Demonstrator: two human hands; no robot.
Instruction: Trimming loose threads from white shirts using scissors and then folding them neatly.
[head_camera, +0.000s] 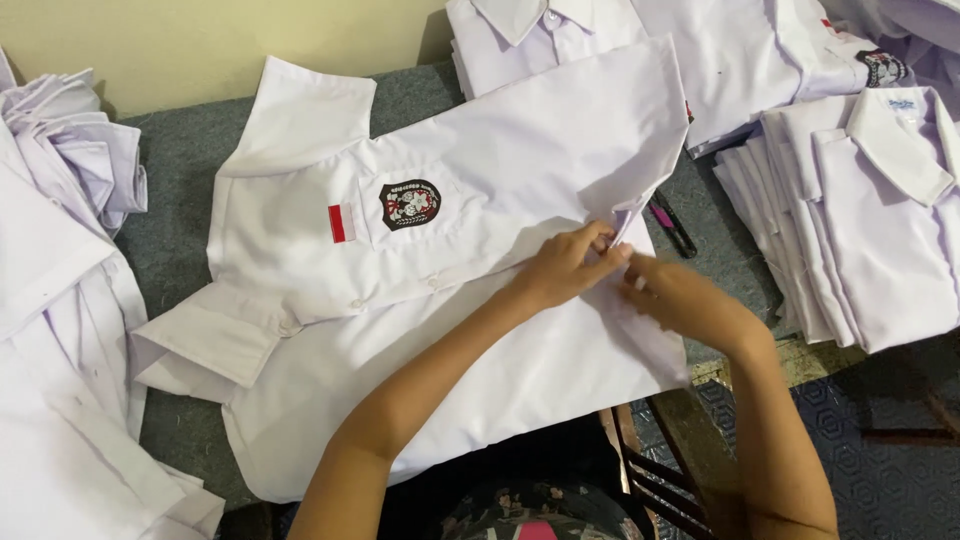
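Note:
A white short-sleeved shirt (480, 190) lies spread across the grey table (190, 150), collar to the left. Its chest pocket carries a dark round badge (410, 204) with a small red and white patch (342, 222) beside it. My left hand (568, 266) pinches the shirt's front edge near the hem, fingers closed on the fabric. My right hand (682, 300) meets it from the right and grips the same edge. The two hands touch at the fingertips.
Folded white shirts are stacked at the right (860, 210) and at the back (640, 40). Loose white shirts are heaped at the left (60, 280). A dark pen-like tool with pink (672, 222) lies beside the shirt's hem. A wooden chair frame (650, 470) shows below the table.

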